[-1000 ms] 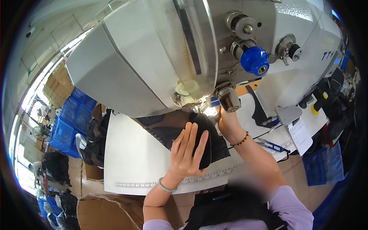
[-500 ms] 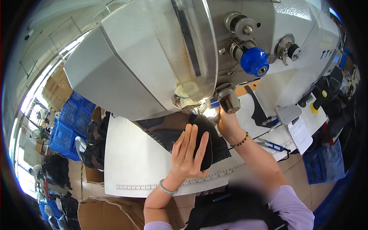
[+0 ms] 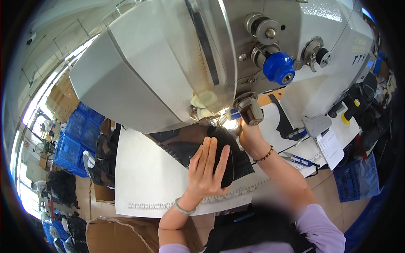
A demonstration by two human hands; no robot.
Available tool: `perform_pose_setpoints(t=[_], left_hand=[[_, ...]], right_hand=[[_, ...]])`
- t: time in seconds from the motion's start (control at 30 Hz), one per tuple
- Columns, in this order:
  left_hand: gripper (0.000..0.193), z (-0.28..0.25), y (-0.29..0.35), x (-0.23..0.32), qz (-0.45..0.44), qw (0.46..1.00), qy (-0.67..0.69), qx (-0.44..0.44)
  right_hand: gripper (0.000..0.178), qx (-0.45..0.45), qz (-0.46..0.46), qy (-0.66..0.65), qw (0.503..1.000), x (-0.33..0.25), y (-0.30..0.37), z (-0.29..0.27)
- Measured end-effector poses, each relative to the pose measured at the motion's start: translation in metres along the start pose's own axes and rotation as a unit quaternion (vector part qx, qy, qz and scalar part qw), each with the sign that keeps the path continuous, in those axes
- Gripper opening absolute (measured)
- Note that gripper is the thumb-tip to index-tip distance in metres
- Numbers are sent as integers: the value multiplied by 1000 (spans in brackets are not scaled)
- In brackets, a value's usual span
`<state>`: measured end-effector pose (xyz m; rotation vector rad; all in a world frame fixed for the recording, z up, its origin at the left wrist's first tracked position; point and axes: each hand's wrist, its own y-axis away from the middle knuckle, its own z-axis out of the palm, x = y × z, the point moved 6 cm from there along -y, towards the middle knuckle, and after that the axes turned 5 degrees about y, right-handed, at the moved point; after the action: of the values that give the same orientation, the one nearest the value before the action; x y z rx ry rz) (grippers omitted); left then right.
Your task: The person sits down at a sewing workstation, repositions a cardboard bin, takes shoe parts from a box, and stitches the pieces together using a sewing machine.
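A black and brown shoe upper lies on the white table under the head of a large grey sewing machine. My left hand rests on it with fingers stretched out and pointing away from me. Beside the lit needle area, my right hand reaches up along the far right edge of the upper. Its fingertips are hidden behind the machine's parts and the work, so their grip does not show.
A blue knob juts from the machine. Right of my right arm lie blue-handled snips, a black cut piece and a paper slip. Shoes and blue crates stand at left, a cardboard box below the table.
Hardly anything differs. Both hands and the shoe upper stay in place; the view has shifted very slightly.
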<state>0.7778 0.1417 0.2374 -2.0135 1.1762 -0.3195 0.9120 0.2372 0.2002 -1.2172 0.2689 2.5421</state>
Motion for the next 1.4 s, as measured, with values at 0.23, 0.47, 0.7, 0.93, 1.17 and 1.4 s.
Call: perform_pose_setpoints(t=[0.23,0.47,0.7,0.93,1.17,1.4], left_hand=[[56,0,1,2,-5,1000,3,-4],[56,0,-2,2,-9,1000,5,2],[57,-1,-1,2,-7,1000,-1,4],[57,0,-2,2,-12,1000,10,-2],[56,0,-5,2,-15,1000,-1,-19],[56,-1,-6,2,-13,1000,0,-25]], right_hand=[[24,4,-4,12,1000,-1,1,-2],[26,-5,7,18,1000,3,-4,-5],[26,-14,-11,9,1000,5,-6,-5],[27,6,23,11,1000,5,-4,-4],[27,-6,28,3,1000,9,-7,-5],[27,-14,17,2,1000,9,-9,-7]])
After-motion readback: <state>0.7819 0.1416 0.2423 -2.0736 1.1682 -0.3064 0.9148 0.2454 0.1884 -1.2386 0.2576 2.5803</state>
